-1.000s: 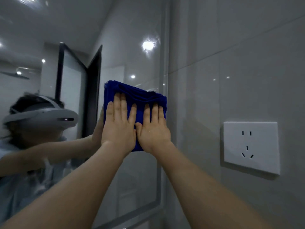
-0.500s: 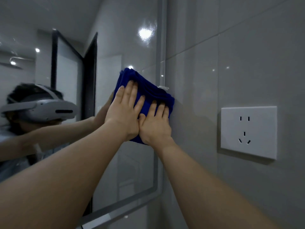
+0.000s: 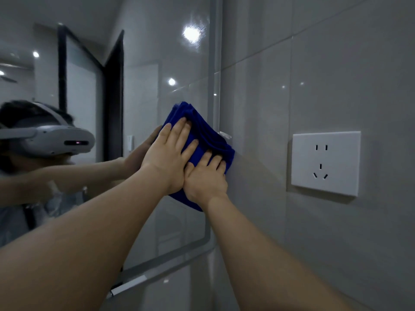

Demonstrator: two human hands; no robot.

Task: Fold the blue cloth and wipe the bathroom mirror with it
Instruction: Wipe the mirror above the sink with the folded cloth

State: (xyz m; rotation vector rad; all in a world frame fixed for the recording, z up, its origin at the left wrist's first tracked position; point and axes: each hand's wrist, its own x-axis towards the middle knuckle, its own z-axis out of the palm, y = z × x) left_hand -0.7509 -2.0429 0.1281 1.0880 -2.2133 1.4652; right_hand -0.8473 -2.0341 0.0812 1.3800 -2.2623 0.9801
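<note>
Left hand (image 3: 167, 158), right hand (image 3: 205, 178) flat, pressing folded layered blue cloth (image 3: 203, 132) against mirror (image 3: 146, 63) edge.

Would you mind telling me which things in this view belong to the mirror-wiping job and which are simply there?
Part of the job:
blue cloth, folded
mirror, cloth pressed near its right edge
left hand and right hand, both flat on the cloth

Just there:
white wall socket
tiled wall
headset, seen reflected
</note>
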